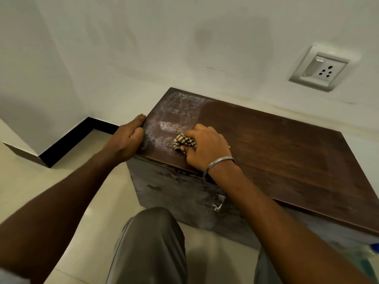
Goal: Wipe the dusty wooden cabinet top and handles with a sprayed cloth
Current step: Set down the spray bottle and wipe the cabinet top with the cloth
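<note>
One pale wall (143,48) fills the upper half of the view, and a light tiled floor (71,171) spreads below it, edged by a black skirting (67,140) at the left. Against the wall stands the wooden cabinet (174,193), low and box-like, its front panel smeared and grey with dust. Its cabinet top (276,156) is dark brown and looks clean across the middle and right, while a whitish dusty patch (174,113) covers the far left end. A grey trouser leg (151,242) rises from the bottom edge, just in front of the cabinet. The left hand (127,138) grips the left edge of the top, fingers curled over the rim beside the dusty patch. The right hand (207,148) rests on the top near its front edge, at the right border of the dust, fingers closed round a bunched striped cloth (183,141) that is pressed to the wood. A white socket plate (320,68) sits on the wall above the cabinet's right part. A thin metal bangle (217,162) circles the right wrist. Below that wrist, a small metal handle (218,203) shows on the cabinet front. At the lower right edge a blurred blue-green thing (369,257) is too unclear to identify.
</note>
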